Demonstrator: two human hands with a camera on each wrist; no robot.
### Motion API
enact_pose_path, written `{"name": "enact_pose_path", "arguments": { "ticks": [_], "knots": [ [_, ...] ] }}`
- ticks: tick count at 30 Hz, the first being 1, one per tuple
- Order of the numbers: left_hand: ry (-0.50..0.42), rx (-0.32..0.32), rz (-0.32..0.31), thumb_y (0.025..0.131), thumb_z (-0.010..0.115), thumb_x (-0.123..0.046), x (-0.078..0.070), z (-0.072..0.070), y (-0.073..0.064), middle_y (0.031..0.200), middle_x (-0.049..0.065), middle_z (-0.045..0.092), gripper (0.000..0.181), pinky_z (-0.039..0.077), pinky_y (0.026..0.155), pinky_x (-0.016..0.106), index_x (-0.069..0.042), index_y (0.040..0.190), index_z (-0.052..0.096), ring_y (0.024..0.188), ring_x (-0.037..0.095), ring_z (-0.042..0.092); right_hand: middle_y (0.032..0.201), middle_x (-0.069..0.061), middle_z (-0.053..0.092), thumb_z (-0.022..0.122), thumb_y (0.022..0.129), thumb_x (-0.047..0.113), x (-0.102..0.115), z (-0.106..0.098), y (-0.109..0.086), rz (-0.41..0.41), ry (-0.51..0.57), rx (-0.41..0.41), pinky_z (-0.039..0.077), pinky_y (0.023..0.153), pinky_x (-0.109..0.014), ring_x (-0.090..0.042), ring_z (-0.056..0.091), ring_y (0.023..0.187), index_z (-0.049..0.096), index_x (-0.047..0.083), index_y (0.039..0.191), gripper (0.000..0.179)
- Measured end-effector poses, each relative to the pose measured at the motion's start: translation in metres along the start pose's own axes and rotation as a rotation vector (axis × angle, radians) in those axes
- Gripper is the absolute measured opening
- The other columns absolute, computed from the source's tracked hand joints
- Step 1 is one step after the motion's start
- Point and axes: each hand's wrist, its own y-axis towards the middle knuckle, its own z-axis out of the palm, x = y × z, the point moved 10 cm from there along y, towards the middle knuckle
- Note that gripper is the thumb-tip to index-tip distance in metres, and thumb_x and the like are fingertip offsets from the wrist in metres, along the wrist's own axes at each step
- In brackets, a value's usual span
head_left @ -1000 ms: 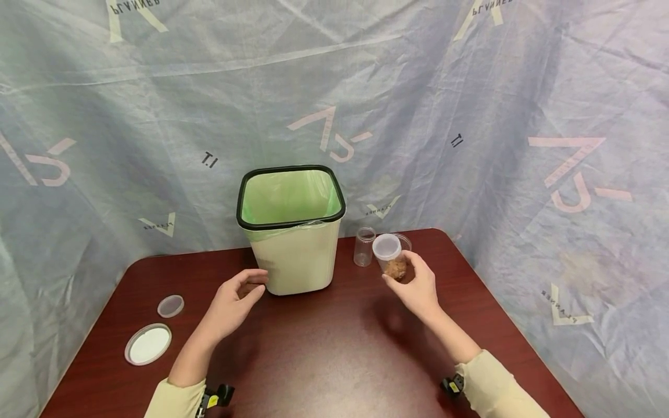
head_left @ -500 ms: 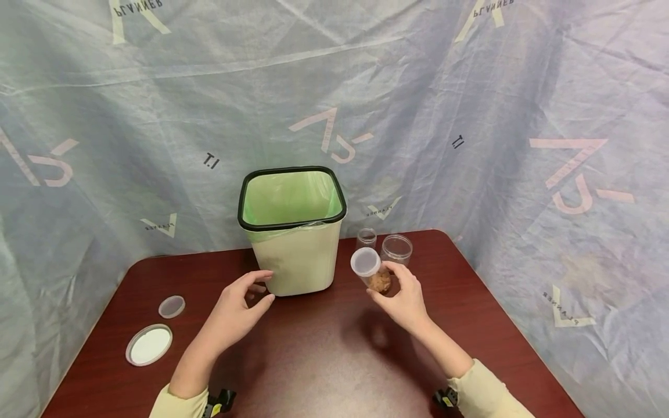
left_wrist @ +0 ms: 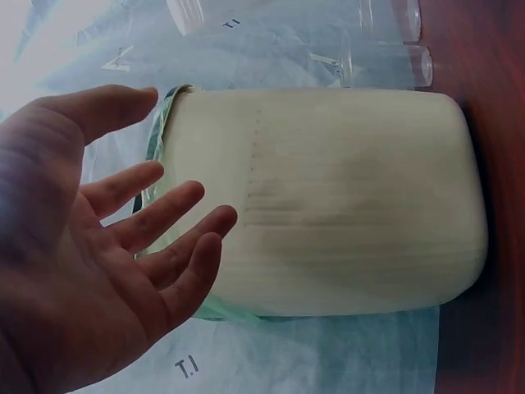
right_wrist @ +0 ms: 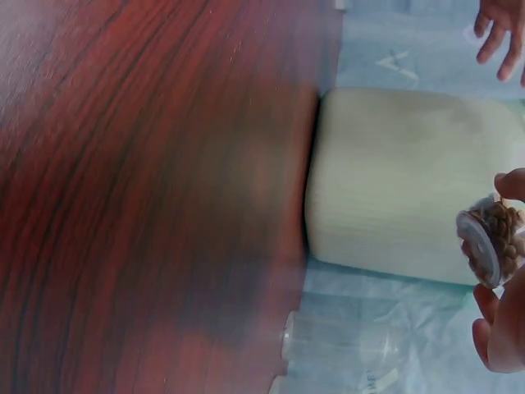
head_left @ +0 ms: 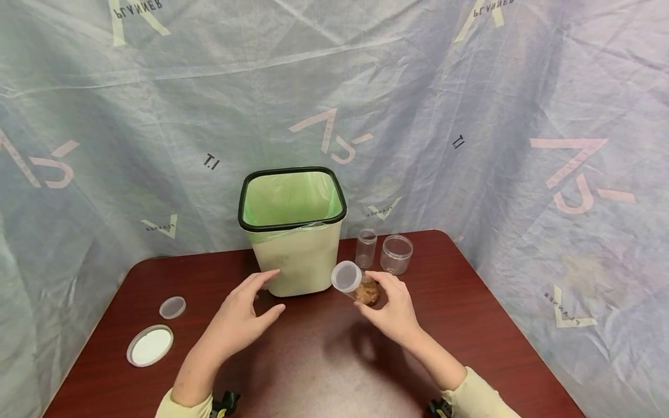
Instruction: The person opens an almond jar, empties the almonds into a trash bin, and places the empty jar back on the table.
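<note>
My right hand [head_left: 395,313] grips a small clear plastic jar [head_left: 367,292] between thumb and fingers, raised above the table. Brown chunky pieces fill its lower part, and a frosted white lid [head_left: 347,276] caps it, tilted toward the left. The right wrist view shows the same jar [right_wrist: 490,240] at its right edge, the brown pieces seen through the side. My left hand [head_left: 235,319] hovers before the bin with nothing in it, thumb and fingers spread apart. In the left wrist view that hand [left_wrist: 123,238] shows its bare palm and loosely bent fingers.
A cream bin [head_left: 300,261] with a black rim and green liner stands at the back. Right of it are a tall clear jar [head_left: 366,249] and a wider one [head_left: 396,255], both lidless. Two round lids, one small [head_left: 172,307] and one larger [head_left: 150,346], lie at the left.
My right hand has carried the capped jar left and nearer, away from the two clear jars, tilting it more. My left hand has shifted slightly right, its thumb and fingers opening wider.
</note>
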Motion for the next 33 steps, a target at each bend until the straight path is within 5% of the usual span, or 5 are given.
{"name": "enact_pose_path", "arguments": {
  "ticks": [7,14,19,22,33],
  "knots": [
    [0.005,0.002,0.053,0.082,0.079,-0.025,-0.013,0.005,-0.003,0.129,-0.01,0.053,0.065,0.049,0.085,0.035,-0.021,0.14,0.05,0.111,0.007,0.053,0.112,0.002,0.064,0.088,0.064,0.026,0.011,0.011,-0.001,-0.029,-0.011,0.031,0.037,0.081,-0.042,-0.018,0.057,0.1,0.064,0.015,0.122,0.064],
    [0.004,0.031,0.056,0.083,0.078,-0.031,-0.019,0.013,-0.004,0.132,-0.014,0.049,0.067,0.047,0.065,0.025,-0.027,0.142,0.047,0.066,0.004,0.047,0.114,0.004,0.063,0.089,0.064,0.026,0.026,0.018,0.0,-0.083,-0.03,0.051,0.038,0.082,-0.041,-0.016,0.057,0.103,0.065,0.013,0.121,0.064],
    [0.048,0.012,0.134,0.08,0.08,-0.036,-0.029,0.016,-0.006,0.132,-0.016,0.049,0.072,0.048,0.086,0.032,-0.027,0.143,0.046,0.095,0.001,0.057,0.113,0.004,0.063,0.089,0.063,0.027,0.034,0.023,0.0,-0.116,-0.06,0.065,0.039,0.081,-0.04,-0.016,0.057,0.1,0.065,0.015,0.121,0.064],
    [0.06,-0.005,0.179,0.079,0.082,-0.036,-0.036,0.017,-0.007,0.132,-0.015,0.049,0.075,0.046,0.094,0.035,-0.026,0.143,0.045,0.118,0.006,0.051,0.113,0.003,0.063,0.089,0.063,0.028,0.037,0.026,-0.001,-0.123,-0.072,0.083,0.04,0.083,-0.04,-0.016,0.057,0.1,0.065,0.017,0.122,0.065],
    [0.034,0.035,0.233,0.078,0.08,-0.044,-0.047,0.024,-0.006,0.134,-0.007,0.051,0.079,0.042,0.098,0.034,-0.022,0.145,0.043,0.121,0.014,0.052,0.112,0.005,0.062,0.09,0.063,0.027,0.047,0.037,-0.004,-0.133,-0.062,0.127,0.04,0.083,-0.04,-0.014,0.056,0.099,0.064,0.018,0.123,0.066]
  ]
}}
